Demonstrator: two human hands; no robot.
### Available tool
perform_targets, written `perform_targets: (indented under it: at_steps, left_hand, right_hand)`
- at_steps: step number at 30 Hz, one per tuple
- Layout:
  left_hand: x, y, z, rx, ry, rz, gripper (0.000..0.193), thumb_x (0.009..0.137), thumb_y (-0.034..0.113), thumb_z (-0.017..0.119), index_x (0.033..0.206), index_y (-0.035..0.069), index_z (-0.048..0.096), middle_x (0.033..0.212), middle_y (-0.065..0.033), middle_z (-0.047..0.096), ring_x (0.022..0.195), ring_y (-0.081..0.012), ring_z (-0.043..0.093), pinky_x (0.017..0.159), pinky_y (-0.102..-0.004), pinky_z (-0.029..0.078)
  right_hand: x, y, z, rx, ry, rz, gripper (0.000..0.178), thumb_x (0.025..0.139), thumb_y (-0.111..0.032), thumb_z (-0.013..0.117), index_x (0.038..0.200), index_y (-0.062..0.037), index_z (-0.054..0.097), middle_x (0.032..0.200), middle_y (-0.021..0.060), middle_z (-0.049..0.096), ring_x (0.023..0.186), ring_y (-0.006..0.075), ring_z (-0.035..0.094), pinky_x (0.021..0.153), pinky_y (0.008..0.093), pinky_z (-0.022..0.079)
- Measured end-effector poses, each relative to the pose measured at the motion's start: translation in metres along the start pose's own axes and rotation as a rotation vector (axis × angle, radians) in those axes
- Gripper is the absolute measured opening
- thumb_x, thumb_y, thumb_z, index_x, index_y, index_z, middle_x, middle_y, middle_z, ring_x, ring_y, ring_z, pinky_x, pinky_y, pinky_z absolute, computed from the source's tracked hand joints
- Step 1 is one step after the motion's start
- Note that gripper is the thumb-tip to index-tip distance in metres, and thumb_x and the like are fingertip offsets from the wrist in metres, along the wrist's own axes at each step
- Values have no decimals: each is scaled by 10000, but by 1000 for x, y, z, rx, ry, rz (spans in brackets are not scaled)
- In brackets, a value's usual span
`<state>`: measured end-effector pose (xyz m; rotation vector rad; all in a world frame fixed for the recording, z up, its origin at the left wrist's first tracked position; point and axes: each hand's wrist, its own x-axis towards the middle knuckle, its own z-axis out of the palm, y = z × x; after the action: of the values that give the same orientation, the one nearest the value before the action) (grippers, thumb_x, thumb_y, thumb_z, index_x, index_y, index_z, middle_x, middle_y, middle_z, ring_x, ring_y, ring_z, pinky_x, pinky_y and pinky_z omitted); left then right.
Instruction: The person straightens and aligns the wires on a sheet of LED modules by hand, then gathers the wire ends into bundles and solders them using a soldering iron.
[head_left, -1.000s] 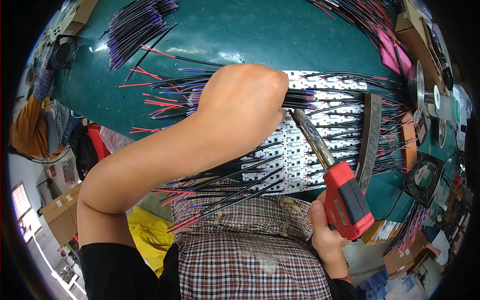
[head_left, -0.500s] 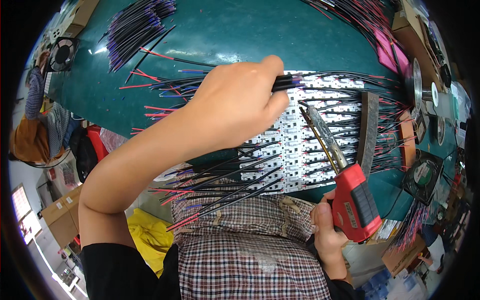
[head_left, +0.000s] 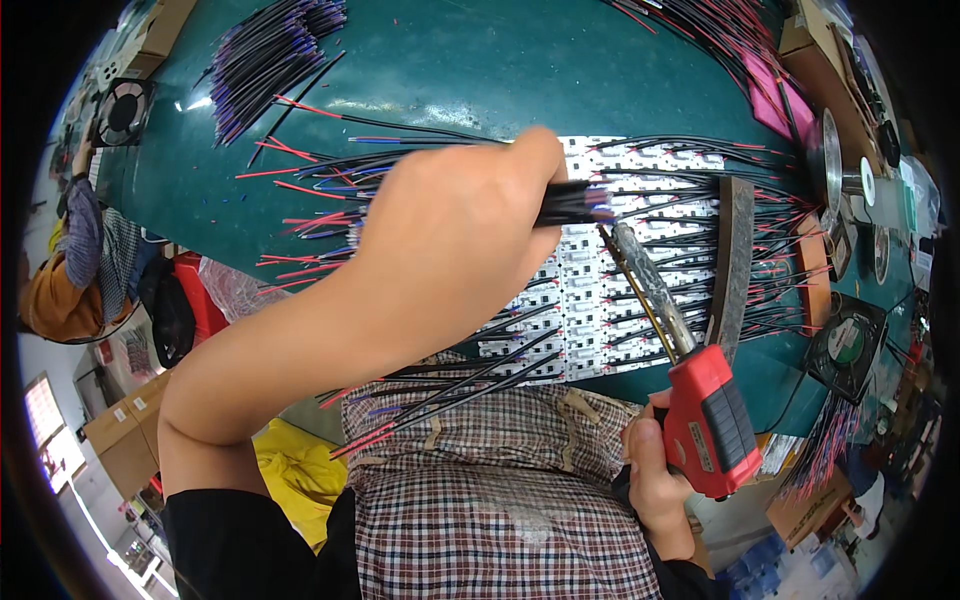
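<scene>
One bundle of thin black wires with purple-blue ends (head_left: 575, 205) sits in your left hand (head_left: 450, 215), whose fingers curl snugly round it above the far half of the white circuit-board panel (head_left: 580, 330), which lies close to the near edge of the green bench (head_left: 430, 60). Your right hand (head_left: 660, 485) is wrapped about the handle of a red-and-black soldering gun (head_left: 700, 440), its thumb along the side and its metal barrel (head_left: 650, 275) pointing up towards the wire ends. Expect the bundle to be light and springy, with smooth insulation that may slide strand over strand; hold it a little behind the coloured ends. The panel looks thin, stiff and easily harmed at its small parts, so grip it by its outer edges. The gun should be the heaviest piece; keep to its handle, since the barrel may be hot. Your left fingertips are hidden beneath your hand, as are most of your right fingers behind the handle. Your left forearm covers part of the panel's left side, the bundle's ends are blurred, and you cannot tell whether the gun's tip touches anything.
</scene>
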<state>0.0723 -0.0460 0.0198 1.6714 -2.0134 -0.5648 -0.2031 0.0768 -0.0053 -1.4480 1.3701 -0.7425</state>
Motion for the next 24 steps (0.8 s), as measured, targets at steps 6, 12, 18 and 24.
perform_targets:
  at_steps: [6,12,18,24]
  left_hand:
    - [-5,-12,13,118,-48,46,221,752,131,769,822,-5,610,774,-181,652,743,-398,649,664,-458,511]
    - [-4,-12,16,144,-61,47,229,739,140,774,796,-7,608,759,-184,643,740,-399,645,667,-466,510]
    - [-5,-12,17,137,-49,83,210,733,126,772,794,2,614,747,-174,643,730,-385,649,666,-461,514]
    - [-4,-11,21,158,-44,109,190,723,108,769,782,12,616,735,-165,645,716,-369,653,659,-453,519]
  right_hand:
    - [-1,-5,3,-93,-17,128,241,883,-95,738,1092,-15,647,935,109,644,816,238,643,710,351,513]
    - [5,-4,9,-59,-17,123,199,862,-90,746,1021,-5,663,899,118,635,772,267,640,682,363,512]
    - [8,-1,10,-73,-40,108,200,858,-90,751,1015,-2,664,906,118,632,764,266,633,687,359,504]
    - [15,-5,13,-86,0,-16,192,848,-79,756,1002,-5,669,886,112,627,742,252,628,663,352,494]
